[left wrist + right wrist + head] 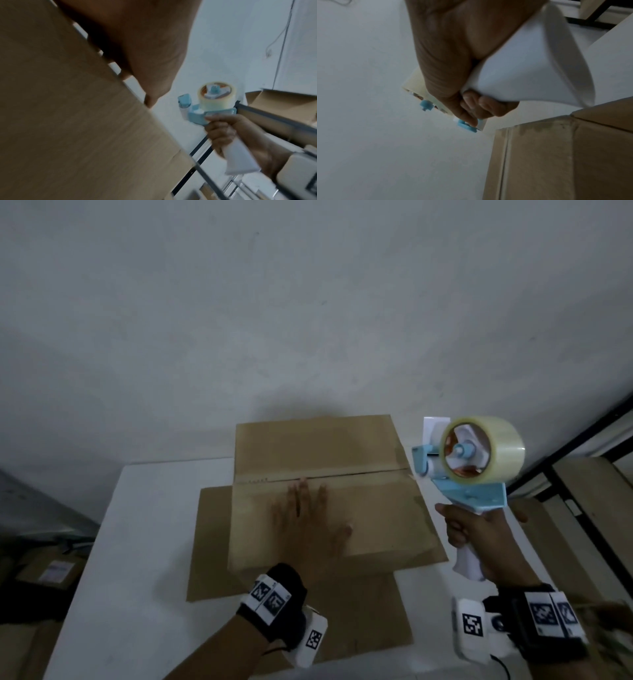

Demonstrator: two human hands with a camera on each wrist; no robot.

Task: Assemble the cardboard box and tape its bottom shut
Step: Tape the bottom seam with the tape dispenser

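Observation:
The brown cardboard box [373, 518] stands on the white table [150, 508], its two upper flaps folded shut and meeting at a centre seam [342, 474]. My left hand [308, 518] lies flat on the near flap with straight fingers reaching to the seam. My right hand [476, 529] grips the white handle of a blue tape dispenser [469, 474], held in the air just right of the box. A clear tape roll [486, 450] sits on it. In the left wrist view the box [68, 121] fills the left and the tape dispenser [216, 105] is at centre. In the right wrist view my right hand [462, 67] wraps the handle [530, 67].
The box's outer flaps [308, 611] lie spread flat on the table around its base. A dark-framed shelf [582, 474] with more cardboard stands to the right. Another box [51, 570] rests on the floor at the left. A white wall lies behind.

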